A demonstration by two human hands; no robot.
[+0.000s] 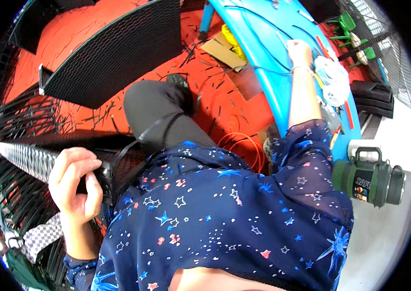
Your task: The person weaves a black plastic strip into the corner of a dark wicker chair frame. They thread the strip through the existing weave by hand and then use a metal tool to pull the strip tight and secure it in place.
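The left hand, at eight o'clock, curls its fingers around the corner of a black mesh panel, apparently steadying it. At one o'clock, the right hand rests on the blue table among black ties, finger state indiscernible; fetching one seems the step, requiring a fine pinch.

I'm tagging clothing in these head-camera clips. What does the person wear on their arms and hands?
Both hands are bare, with no gloves. The left hand comes out of a dark navy sleeve printed with blue, white and pink stars. The right hand has a thin pale band at the wrist; its forearm is uncovered, and the same sheer navy star-print fabric covers the upper arm.
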